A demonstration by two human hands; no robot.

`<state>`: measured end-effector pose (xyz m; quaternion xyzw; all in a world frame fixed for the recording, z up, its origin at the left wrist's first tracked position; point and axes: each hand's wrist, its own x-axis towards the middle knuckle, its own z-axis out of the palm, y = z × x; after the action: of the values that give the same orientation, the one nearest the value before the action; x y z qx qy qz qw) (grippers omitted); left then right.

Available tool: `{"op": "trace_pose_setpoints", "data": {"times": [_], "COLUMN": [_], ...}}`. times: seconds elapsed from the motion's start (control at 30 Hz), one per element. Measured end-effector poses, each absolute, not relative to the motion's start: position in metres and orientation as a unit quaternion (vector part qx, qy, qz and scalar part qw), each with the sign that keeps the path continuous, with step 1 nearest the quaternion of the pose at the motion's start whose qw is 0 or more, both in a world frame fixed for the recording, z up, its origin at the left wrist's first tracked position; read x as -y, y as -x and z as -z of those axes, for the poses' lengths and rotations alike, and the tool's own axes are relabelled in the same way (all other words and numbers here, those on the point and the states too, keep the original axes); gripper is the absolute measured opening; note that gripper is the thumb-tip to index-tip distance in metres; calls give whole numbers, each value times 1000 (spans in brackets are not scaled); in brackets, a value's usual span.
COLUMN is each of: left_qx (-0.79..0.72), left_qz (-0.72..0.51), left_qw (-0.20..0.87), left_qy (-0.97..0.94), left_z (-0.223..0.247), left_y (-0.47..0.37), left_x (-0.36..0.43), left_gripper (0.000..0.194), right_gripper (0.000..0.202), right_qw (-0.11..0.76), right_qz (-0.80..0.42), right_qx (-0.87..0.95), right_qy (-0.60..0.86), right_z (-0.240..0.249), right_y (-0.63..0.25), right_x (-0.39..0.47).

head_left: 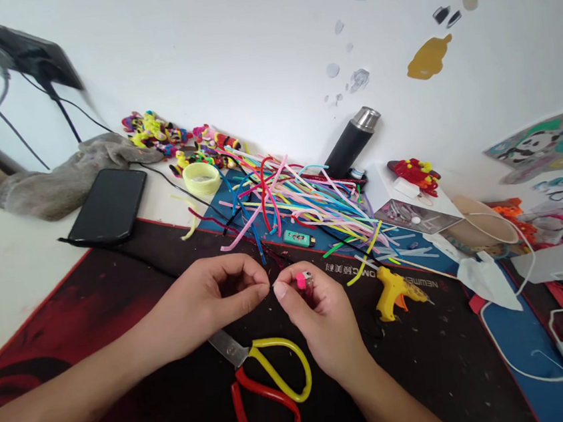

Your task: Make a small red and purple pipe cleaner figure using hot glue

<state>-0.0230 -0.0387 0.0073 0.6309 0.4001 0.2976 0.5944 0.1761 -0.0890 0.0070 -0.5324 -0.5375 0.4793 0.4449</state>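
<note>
We pinch left hand (205,303) narrow, contents too small to tell; right hand (323,317) curls round pink-topped piece (301,281), left hand's three o'clock. Fine fingertip joining, we judge; next move calls for steady pinch. Scissors (265,389): six o'clock.

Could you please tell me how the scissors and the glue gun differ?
The scissors have one red and one yellow looped handle; the glue gun is yellow with an orange trigger. The scissors are partly hidden behind the left hand; the glue gun lies to the right of the right hand. Both rest on the dark mat.
</note>
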Motion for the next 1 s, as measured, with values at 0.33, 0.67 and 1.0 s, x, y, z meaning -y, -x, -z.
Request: {"op": "trace_pose_setpoints", "data": {"times": [0.33,0.67,1.0], "left_qx": [-395,-396,-397], "left_qz": [-305,-302,-294], "left_qw": [602,595,590], "left_qy": [-623,-631,-638], "left_z": [-8,-7,-9], "left_y": [23,23,22], "left_x": [41,40,42], "left_gripper": [20,25,19], "right_gripper": [20,19,19], "right_qw": [439,439,432], "right_qz": [-488,-494,-491], "right_qx": [534,531,531], "right_qy": [533,530,539], "right_z": [-6,-6,-7], "right_y": [-174,-174,-173], "right_x": [90,90,90]}}
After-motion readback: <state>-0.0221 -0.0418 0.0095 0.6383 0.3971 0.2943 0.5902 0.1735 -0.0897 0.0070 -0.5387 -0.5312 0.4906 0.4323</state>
